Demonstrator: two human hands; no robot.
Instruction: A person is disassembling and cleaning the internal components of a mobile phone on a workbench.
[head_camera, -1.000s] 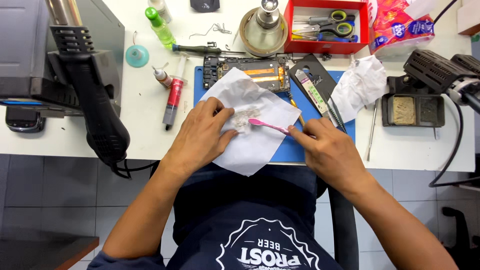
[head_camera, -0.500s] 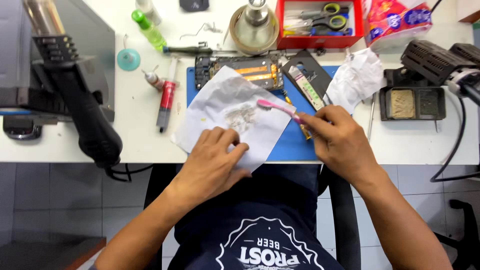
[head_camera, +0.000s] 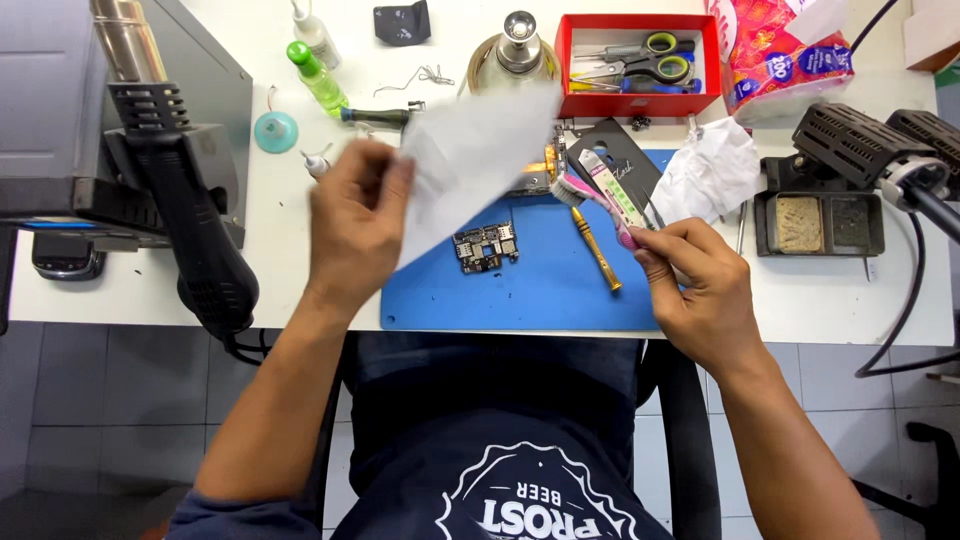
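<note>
The left hand (head_camera: 352, 225) is raised above the white worktable (head_camera: 880, 310), its fingers closed in a pinch on the left edge of a white tissue sheet (head_camera: 470, 160), which hangs blurred in the air and spreads toward two o'clock from the hand. The right hand (head_camera: 700, 285) is curled around the handle of a pink toothbrush (head_camera: 600, 205); the brush points toward ten o'clock from that hand, with its bristled head over the top edge of the blue work mat (head_camera: 540, 290). On the mat, between the two hands, lies a small bare circuit board (head_camera: 485, 246), touched by neither hand and just below the lower edge of the tissue. A yellow-handled screwdriver (head_camera: 597, 250) lies on the mat just at three o'clock of the board, near the right hand's fingertips. At twelve o'clock of the mat stands a red tray (head_camera: 640, 100) holding scissors, with a brass-coloured lamp-like vessel (head_camera: 515, 55) to its left. A crumpled white tissue (head_camera: 712, 172) lies at one o'clock of the right hand, beside a black soldering-iron stand with sponge (head_camera: 818, 222). A black hot-air gun (head_camera: 195, 235) hangs at nine o'clock of the left hand, and a green-capped bottle (head_camera: 318, 78) stands at twelve o'clock of that hand.
</note>
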